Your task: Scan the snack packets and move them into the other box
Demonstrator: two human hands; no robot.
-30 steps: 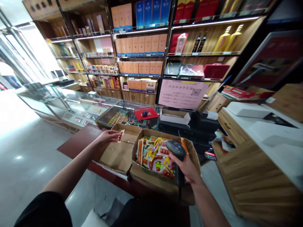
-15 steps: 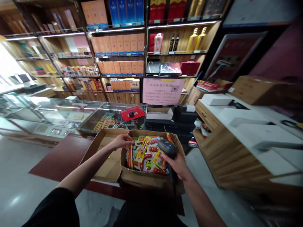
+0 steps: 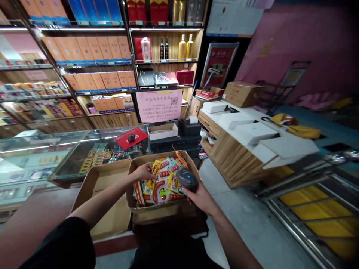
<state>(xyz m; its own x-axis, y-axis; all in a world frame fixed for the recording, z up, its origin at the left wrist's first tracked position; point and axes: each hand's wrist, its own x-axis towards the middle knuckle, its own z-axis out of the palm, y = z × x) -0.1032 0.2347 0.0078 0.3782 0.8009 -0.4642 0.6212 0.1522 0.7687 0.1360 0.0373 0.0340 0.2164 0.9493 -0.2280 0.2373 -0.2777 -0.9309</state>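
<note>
Picking step, apparently: left hand [image 3: 144,172] at yellow pack [image 3: 156,166] in box [image 3: 168,215] — pinched or not, can't tell. Right hand [image 3: 201,198] wrapped round scanner [image 3: 186,180]. Next move calls for a sure pinch.

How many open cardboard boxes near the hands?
2: the sausage-packet box under the left hand; the adjoining box to its left, below the left forearm.

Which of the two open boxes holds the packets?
The right box, where the left hand touches a yellow packet; the left box, under the left forearm, shows none.
</note>
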